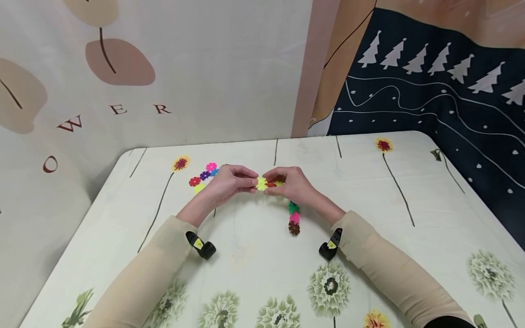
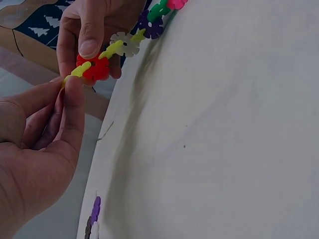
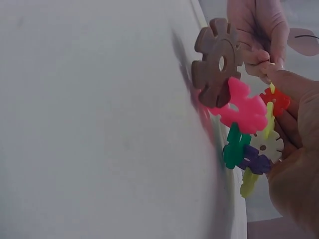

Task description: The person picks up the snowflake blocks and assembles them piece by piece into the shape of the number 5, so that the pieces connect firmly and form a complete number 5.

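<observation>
Slotted plastic flower-shaped discs are joined into a chain between the hands. The left hand (image 1: 224, 186) pinches the yellow disc (image 1: 261, 184) at its end between thumb and fingers. Beside that disc, the right hand (image 1: 298, 186) holds the chain near the red disc (image 2: 101, 71), thumb on the near side. From there run further yellow links, a white disc (image 2: 131, 48), a purple disc (image 2: 155, 31), a green disc (image 3: 236, 149) and a pink disc (image 3: 249, 112). A brown disc (image 3: 206, 74) ends the chain, which hangs below the right hand in the head view. Fingers partly hide the yellow disc.
Loose discs lie on the table left of the left hand, among them a red disc (image 1: 194, 181), a purple disc (image 1: 204, 176) and a pink disc (image 1: 211, 166). A flower-printed cloth (image 1: 246, 273) covers the table. Hanging fabric (image 1: 229, 82) stands behind it.
</observation>
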`<state>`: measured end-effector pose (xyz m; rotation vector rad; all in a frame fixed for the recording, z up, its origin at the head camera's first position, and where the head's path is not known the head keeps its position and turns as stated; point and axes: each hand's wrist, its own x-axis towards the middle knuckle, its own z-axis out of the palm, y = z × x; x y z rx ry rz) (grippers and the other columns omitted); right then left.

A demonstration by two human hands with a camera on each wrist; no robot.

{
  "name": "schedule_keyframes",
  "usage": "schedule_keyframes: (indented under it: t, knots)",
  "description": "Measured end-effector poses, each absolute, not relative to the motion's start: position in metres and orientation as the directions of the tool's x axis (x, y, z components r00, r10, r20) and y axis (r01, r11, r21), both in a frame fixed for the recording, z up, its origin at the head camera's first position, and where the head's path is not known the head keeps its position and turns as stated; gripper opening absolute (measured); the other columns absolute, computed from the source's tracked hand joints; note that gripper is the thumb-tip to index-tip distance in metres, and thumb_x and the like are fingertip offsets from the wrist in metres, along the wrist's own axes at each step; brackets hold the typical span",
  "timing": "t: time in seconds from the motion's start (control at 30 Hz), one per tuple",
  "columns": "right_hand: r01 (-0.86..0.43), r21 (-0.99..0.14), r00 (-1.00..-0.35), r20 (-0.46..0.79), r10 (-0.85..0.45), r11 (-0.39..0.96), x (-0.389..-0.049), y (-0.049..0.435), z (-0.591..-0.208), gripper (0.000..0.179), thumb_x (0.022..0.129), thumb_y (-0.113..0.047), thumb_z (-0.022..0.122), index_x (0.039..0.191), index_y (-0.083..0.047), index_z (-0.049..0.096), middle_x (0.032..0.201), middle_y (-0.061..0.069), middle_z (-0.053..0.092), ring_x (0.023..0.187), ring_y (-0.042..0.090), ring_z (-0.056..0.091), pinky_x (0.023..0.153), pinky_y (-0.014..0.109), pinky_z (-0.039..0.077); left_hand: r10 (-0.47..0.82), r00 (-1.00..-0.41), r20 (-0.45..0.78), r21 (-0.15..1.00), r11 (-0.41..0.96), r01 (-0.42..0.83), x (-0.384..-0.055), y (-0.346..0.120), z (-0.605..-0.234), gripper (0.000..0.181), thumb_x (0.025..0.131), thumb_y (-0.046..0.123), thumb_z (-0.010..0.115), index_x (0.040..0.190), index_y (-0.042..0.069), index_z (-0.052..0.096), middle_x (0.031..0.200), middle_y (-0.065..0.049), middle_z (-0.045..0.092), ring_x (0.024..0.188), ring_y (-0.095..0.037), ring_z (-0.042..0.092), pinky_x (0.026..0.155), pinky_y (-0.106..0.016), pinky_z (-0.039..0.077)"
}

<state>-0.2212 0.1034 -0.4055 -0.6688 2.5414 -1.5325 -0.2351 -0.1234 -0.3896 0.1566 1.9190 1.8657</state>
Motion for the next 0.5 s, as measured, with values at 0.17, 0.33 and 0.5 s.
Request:
schedule_keyframes:
  t: [0.17, 0.33, 0.5]
  knots:
    - [-0.324, -0.869, -0.897, 0.155, -0.414, 0.375, -0.2212, 0.0999, -0.4071, 0.035, 0.083, -0.011, 0.087, 0.115, -0.004, 0.076, 0.101, 0.003, 0.075, 0.094, 0.018, 0.068, 0.084, 0.031, 0.056, 0.389, -0.889, -0.242, 0.97, 0.07, -0.233, -0.2343, -0.1236, -0.3893, 0.024, 0.097, -0.002, 0.068, 0.118, -0.011, 0.065, 0.106, -0.019, 0.07, 0.087, -0.027, 0.073, 0.086, -0.036, 0.06]
    - [-0.344, -0.862, -0.892, 0.175, -0.417, 0.372, -0.221, 0.0976, -0.4069, 0.034, 0.083, -0.009, 0.087, 0.115, -0.003, 0.076, 0.101, 0.004, 0.076, 0.093, 0.017, 0.068, 0.084, 0.03, 0.056, 0.387, -0.889, -0.244, 0.969, 0.072, -0.235, -0.2339, -0.1233, -0.3883, 0.024, 0.096, -0.002, 0.068, 0.118, -0.012, 0.066, 0.106, -0.019, 0.07, 0.088, -0.028, 0.072, 0.086, -0.035, 0.06]
    - [-0.354, -0.858, -0.885, 0.178, -0.431, 0.373, -0.2214, 0.0966, -0.4064, 0.034, 0.085, -0.009, 0.086, 0.117, -0.002, 0.076, 0.102, 0.005, 0.076, 0.093, 0.018, 0.067, 0.082, 0.03, 0.056, 0.376, -0.896, -0.238, 0.971, 0.085, -0.222, -0.2346, -0.1244, -0.3886, 0.025, 0.096, -0.002, 0.069, 0.118, -0.012, 0.066, 0.104, -0.018, 0.071, 0.084, -0.024, 0.072, 0.084, -0.035, 0.06]
